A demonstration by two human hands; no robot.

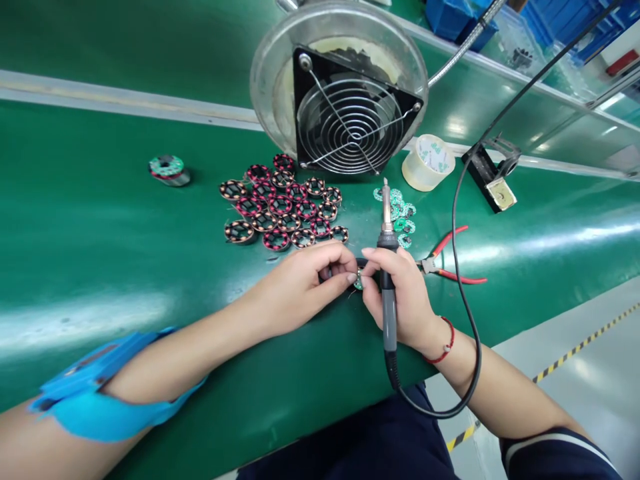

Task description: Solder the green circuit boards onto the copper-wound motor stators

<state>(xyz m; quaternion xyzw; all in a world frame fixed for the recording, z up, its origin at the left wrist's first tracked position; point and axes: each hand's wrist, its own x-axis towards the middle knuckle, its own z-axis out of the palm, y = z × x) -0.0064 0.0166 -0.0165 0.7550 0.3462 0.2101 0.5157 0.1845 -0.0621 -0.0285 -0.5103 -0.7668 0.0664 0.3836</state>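
My left hand [320, 280] is closed, thumb and finger pinching a small round green circuit board [359, 280] at the table's front middle. Fingers cover most of the board, and whether a coil sits under it I cannot tell. My right hand [400, 293] has a soldering iron [389, 300] tucked in it, tip pointing up and away from the board. Its thumb and forefinger meet at the board's right side. Just beyond my hands lies a cluster of wound motor stators [280, 203] with red or copper-coloured windings.
A fume extractor fan [355, 127] stands behind the stators. Loose green boards [399, 210], a tape roll [429, 162], red-handled pliers [450, 261] and an iron stand [493, 173] lie to the right. One stator with a board [169, 170] sits far left. The iron's cable [456, 220] loops over my right forearm.
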